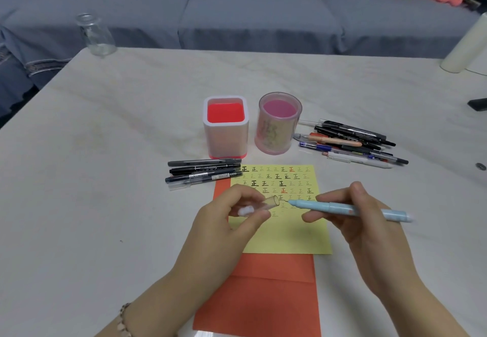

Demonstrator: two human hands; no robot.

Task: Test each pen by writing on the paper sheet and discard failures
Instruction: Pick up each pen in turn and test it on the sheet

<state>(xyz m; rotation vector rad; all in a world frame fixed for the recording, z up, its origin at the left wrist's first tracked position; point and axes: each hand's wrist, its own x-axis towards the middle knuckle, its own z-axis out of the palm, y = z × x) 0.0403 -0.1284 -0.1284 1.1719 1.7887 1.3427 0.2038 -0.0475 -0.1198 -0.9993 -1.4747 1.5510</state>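
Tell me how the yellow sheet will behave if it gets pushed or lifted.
The yellow sheet looks thin, so it would probably flop when lifted. It lies flat on the orange sheet, so a push would likely slide it. It is probably very light.

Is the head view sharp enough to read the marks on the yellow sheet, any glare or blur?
Head view: soft even light, no glare; bold marks on the yellow sheet read clearly, faint ones wash out; far table edge bows from wide-angle distortion.
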